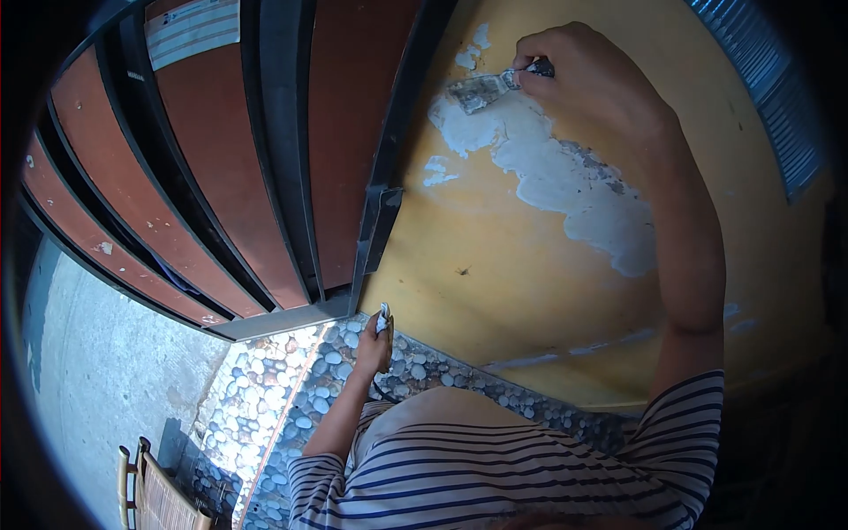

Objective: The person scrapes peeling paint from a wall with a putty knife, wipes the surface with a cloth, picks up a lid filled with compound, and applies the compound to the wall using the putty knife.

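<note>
A putty knife [477, 93] lies with its blade against the upper end of a long white patch [541, 172] on the yellow wall [424, 265], near the wall's edge along the dark frame of the slatted panel [208, 141]. The right hand [574, 71] grasps its handle, while the left hand [373, 346], lower down near the corner where panel and wall base meet, is closed around a small white-smeared object [382, 320] that cannot be identified. Whether the white is fresh filler or bared plaster is hard to tell; if it is filler, the broad middle of the patch looks largely covered. The finish seems incomplete: the outline is ragged, grey rough spots [601, 168] show along its upper side, and small separate white flecks [439, 171] sit beside the main area. The far end passes behind the right forearm, so its state is hidden. Pale streaks [530, 360] run near the wall's bottom edge, above a pebbled strip [331, 358]. Beyond are a louvred window [760, 84] towards the wall's upper right corner and a bamboo chair [163, 495] on the opposite side.
</note>
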The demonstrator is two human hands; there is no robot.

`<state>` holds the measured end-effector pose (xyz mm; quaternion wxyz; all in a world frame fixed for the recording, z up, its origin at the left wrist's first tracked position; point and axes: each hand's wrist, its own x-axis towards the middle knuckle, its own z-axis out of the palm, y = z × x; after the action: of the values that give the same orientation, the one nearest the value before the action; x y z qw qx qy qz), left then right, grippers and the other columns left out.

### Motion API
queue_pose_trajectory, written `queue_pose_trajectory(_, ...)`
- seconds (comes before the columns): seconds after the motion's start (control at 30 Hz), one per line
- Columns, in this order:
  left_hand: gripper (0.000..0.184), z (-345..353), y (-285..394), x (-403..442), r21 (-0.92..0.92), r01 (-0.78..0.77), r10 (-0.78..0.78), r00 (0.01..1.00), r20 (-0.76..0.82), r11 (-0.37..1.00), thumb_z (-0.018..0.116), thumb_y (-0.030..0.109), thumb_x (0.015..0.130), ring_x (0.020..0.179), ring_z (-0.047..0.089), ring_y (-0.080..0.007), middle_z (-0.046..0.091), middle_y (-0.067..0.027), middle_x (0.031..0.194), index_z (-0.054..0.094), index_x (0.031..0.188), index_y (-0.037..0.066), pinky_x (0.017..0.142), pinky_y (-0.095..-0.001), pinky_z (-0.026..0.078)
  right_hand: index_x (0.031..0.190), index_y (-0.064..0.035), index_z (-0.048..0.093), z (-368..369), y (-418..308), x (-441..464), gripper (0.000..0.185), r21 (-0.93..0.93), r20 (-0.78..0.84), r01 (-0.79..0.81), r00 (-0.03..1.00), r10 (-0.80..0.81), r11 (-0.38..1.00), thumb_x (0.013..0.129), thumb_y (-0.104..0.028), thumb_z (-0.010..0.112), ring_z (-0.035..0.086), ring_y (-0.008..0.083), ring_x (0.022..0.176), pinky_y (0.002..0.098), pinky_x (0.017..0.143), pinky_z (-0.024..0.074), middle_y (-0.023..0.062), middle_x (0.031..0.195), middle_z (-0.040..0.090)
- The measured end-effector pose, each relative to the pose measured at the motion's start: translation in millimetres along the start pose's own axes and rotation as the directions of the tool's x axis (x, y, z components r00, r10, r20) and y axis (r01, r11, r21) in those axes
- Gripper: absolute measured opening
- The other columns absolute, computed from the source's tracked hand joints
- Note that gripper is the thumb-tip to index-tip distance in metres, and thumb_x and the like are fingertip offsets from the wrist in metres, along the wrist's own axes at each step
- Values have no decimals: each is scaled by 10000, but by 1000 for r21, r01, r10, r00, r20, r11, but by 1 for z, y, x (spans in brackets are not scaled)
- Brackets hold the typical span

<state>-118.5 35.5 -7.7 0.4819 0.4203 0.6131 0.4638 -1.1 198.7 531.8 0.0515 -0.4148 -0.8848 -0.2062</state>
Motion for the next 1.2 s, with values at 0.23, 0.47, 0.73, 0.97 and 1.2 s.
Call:
queue_pose_trajectory(0.23,442,-3,-44,6,-148,84,-84,996,5,985,463,69,907,678,606,-171,632,-86,834,500,1345,112,638,-323,500,920,-30,681,41,-17,5,197,-85,60,83,995,-78,993,834,-207,672,649,308,847,399,787,499,147,858,678)
queue_pose_trajectory(0.47,474,-17,-31,-6,-169,90,-95,995,-24,982,455,73,908,599,559,-124,599,-57,780,460,1380,112,546,-287,467,900,-34,677,-9,10,15,173,56,121,25,992,-32,998,820,-188,668,641,300,864,396,795,497,144,905,679)
queue_pose_trajectory(0.73,481,-18,-30,-9,43,38,-36,999,-29,998,464,86,919,574,547,-127,593,-52,737,444,1398,124,524,-295,465,896,-40,675,19,-9,15,146,-52,128,121,985,-113,991,809,-157,676,640,278,852,389,777,497,136,893,667)
queue_pose_trajectory(0.97,477,-23,-22,-13,-183,176,-174,984,30,967,455,70,925,552,533,-126,576,-41,710,441,1398,128,495,-293,450,892,-41,673,35,-9,10,149,-55,98,169,982,-163,984,812,-167,681,639,293,855,412,781,498,137,866,668)
queue_pose_trajectory(1.2,476,-19,-47,-7,-237,196,-188,981,56,951,441,59,924,578,544,-126,579,-39,722,442,1396,121,523,-290,461,887,-49,679,14,4,6,139,-38,168,122,979,-114,992,810,-165,678,634,290,853,406,782,495,120,845,672)
